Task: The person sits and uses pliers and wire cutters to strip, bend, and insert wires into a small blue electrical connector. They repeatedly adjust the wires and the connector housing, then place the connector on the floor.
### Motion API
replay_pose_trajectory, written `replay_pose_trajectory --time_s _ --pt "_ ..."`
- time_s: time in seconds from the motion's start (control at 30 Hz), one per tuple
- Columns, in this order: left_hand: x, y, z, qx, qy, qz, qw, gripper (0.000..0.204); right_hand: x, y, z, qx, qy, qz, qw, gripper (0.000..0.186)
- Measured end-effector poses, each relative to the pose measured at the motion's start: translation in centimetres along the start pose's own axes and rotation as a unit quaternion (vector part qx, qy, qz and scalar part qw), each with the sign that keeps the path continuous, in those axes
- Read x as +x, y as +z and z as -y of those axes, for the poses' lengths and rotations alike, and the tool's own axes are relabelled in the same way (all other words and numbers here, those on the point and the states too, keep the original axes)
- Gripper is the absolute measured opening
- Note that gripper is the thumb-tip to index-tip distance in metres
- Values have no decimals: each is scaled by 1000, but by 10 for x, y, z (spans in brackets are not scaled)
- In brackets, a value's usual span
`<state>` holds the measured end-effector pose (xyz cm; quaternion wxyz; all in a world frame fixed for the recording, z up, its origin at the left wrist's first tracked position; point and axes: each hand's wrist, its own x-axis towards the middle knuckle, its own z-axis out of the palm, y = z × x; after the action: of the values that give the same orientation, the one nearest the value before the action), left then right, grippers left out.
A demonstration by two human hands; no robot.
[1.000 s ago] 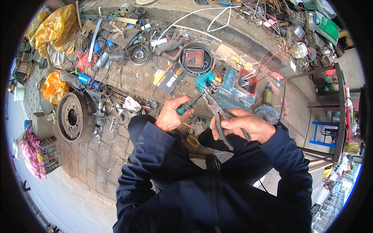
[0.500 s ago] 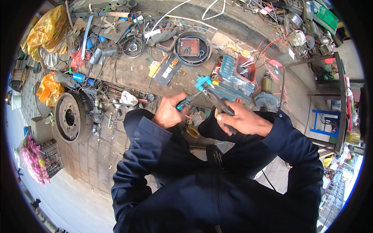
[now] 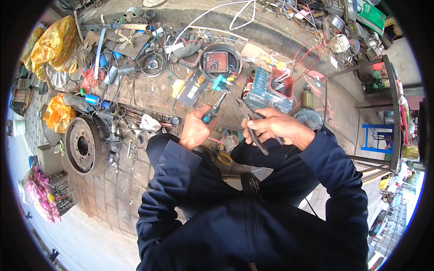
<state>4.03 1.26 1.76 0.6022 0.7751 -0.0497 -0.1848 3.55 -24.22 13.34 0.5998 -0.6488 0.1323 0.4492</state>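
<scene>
Screwdriver [image 3: 212, 110], teal-and-black handle, gripped in the left hand [image 3: 195, 130]; shaft points up and away toward the teal fitting [image 3: 220, 82] lying on the concrete beside the round housing with the red insert [image 3: 216, 62]; tip sits near that fitting, contact not resolvable at this size. Right hand [image 3: 276, 128] clenched around dark-handled pliers [image 3: 255, 132], handles hanging down toward the lap, nose aimed at the screwdriver; whatever sits between the two tools is too small to make out.

Risks, as judged from the pose: both tools are held in the air over the knees with no support beneath; a slip of the screwdriver tip would drive it toward the right hand's fingers; any small screw or part released between them would likely drop into the clutter of wires and scrap below and be hard to find. Red wires [image 3: 312, 67] trail close to the work; a snag on the pliers' handles seems possible. Green tool body [image 3: 266, 92] lies just beyond the right hand, near enough to be knocked.

Appearance: handle short and thick, teal with black grip zones; shaft slim, bright metal, apparently straight; blade type not discernible.
</scene>
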Motion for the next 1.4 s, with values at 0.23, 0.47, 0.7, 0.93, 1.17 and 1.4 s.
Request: replay_pose_trajectory --time_s 0.23,0.47,0.7,0.93,1.17,1.4 --pt "-1 -2 -1 -4 -6 4 1000 15 0 4 12 125 -9 78 989 32" --pt "-2 -2 -3 -10 -17 9 1000 16 0 -2 15 135 -1 103 986 33" --pt "-3 -3 -3 35 9 12 999 17 0 -7 13 -3 -15 47 999 23" --pt "2 1 6 58 -35 9 998 17 11 21 -10 -629 -225 -294 683 21" --pt "14 -5 16 -190 -81 -19 978 11 51 14 -54 -143 -29 -58 988 18" --pt "14 -12 5 -300 -74 -59 949 9 157 42 -175 -442 84 -134 883 45"
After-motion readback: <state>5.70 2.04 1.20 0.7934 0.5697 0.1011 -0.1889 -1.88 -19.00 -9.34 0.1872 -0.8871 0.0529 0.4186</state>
